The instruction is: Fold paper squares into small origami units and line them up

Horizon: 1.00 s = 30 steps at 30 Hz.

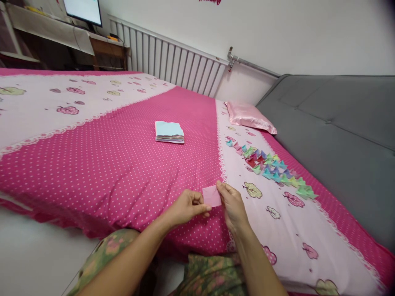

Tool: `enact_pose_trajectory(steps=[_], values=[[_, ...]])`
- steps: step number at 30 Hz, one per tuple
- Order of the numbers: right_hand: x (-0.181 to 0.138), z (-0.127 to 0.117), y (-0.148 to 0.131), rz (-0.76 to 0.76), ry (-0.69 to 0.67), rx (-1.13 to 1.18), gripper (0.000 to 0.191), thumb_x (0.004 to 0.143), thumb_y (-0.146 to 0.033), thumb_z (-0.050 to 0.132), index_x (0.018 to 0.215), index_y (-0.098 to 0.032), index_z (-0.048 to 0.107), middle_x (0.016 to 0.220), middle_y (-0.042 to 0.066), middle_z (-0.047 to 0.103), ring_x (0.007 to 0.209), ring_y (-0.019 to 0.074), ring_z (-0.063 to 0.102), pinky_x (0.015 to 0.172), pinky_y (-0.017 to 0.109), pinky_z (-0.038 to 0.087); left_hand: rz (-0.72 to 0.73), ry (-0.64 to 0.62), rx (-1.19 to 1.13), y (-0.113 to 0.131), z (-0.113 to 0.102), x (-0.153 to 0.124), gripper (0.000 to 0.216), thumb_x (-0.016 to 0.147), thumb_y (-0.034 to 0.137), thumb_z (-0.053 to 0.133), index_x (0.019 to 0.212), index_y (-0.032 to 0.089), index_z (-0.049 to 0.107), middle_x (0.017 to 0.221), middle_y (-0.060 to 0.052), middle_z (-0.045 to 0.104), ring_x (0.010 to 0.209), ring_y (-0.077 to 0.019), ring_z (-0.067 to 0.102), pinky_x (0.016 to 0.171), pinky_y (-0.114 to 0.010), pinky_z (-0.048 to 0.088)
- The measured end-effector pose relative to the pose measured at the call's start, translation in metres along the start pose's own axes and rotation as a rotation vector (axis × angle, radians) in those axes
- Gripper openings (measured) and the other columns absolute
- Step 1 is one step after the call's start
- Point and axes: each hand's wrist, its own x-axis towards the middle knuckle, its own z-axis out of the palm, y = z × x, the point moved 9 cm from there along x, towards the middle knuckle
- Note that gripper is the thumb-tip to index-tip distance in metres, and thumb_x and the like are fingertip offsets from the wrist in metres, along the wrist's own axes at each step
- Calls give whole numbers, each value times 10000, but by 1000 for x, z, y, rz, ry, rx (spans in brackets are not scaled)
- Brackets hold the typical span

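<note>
A small pink square of paper (212, 196) is held between my two hands, just above the near part of the bed. My left hand (191, 205) pinches its lower left side between thumb and fingers. At its right edge, my right hand (231, 201) grips the paper with the thumb near the upper corner. Fine creases seem to cross the sheet. Farther off, a stack of paper squares (169, 130) with a light blue sheet on top lies on the bed. To the right stand rows of several small folded paper boats (271, 166) in many colours.
The bed has a pink dotted and printed cover (129, 164). A pink pillow (249, 117) lies near the grey headboard (333, 123). Behind are a white radiator (173, 57), a pipe (256, 65) and a desk (52, 33) with a monitor (83, 11).
</note>
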Motion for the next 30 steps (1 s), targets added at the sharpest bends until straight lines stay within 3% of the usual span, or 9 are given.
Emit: enact_pose_trajectory(steps=[5,9,18,23,30], values=[[-5,17,3,34,-147,-82,319,699,-449,619,732,-133,634,573,-2,597,507,102,508,497,214,383,-30,132,-60,-2,-11,1,350,573,410,718,552,102,553,543,-70,636,477,-109,555,499,-224,412],[-7,21,3,1,-201,-181,262,628,-349,711,756,-129,650,619,2,616,579,114,533,565,226,407,-28,161,-84,-4,-15,2,380,562,448,713,553,107,545,548,-80,642,494,-124,577,520,-241,429],[-4,11,10,41,-146,-255,262,613,-357,712,587,-112,625,506,-12,562,496,108,486,502,234,361,-27,124,-66,-4,-12,1,362,575,430,709,552,104,552,544,-79,638,476,-117,565,509,-244,439],[-4,10,2,18,-139,-229,216,636,-331,701,644,-118,659,556,-1,604,537,113,505,540,239,380,-49,97,-85,-4,-8,-1,358,570,415,716,570,90,566,537,-79,634,477,-119,571,505,-240,448],[-3,3,-4,-20,-76,-168,205,647,-322,695,600,-136,624,541,-28,555,508,88,454,504,214,352,-88,33,-69,-9,-4,-2,337,587,399,710,564,101,554,546,-63,641,478,-112,573,511,-230,447]])
